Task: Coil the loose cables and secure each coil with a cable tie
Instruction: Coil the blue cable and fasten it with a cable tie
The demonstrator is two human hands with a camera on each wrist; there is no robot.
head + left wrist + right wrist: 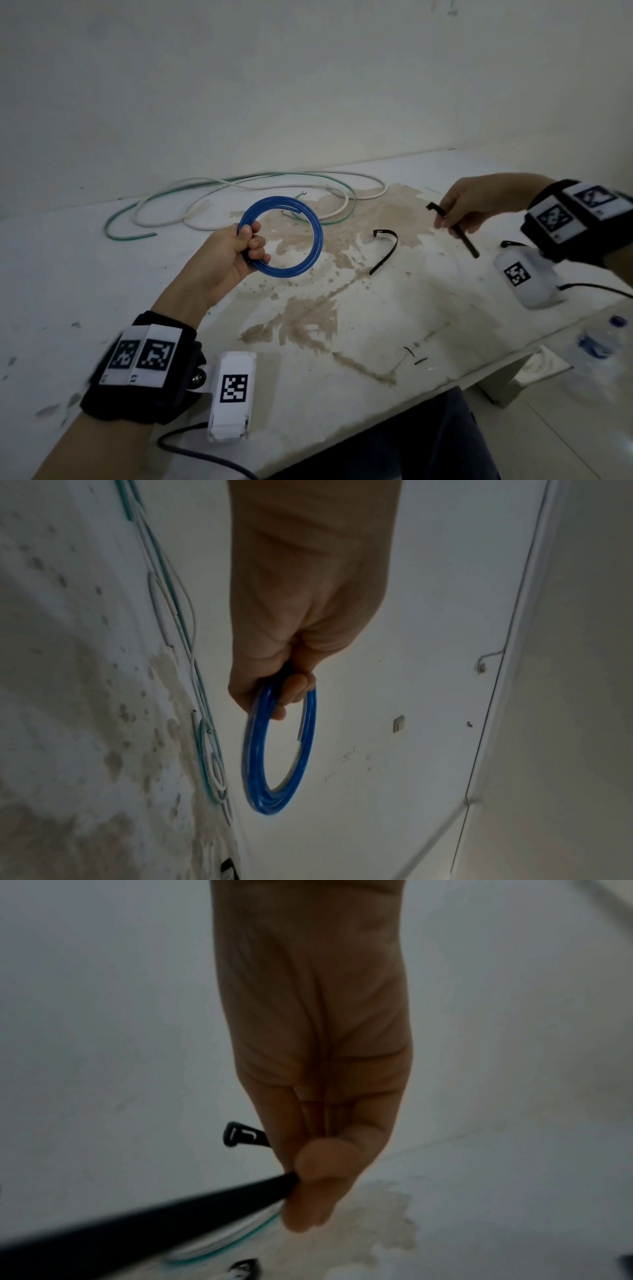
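Note:
My left hand [247,247] grips a blue cable coil [310,226] by its left side and holds it above the stained white table [376,325]; the left wrist view shows the same blue coil [260,785] hanging from my left hand [284,696]. My right hand [455,219] pinches a black cable tie [466,240] to the right, above the table. The right wrist view shows that black tie [164,1210] between thumb and fingers of my right hand [318,1172], its buckle end sticking out behind. A second black tie [387,251] lies on the table between my hands.
Loose white and green cables [239,195] sprawl at the back of the table by the wall. A white marker block [527,277] sits under my right wrist. Small black offcuts [416,356] lie near the front edge. A water bottle [603,339] stands on the floor at right.

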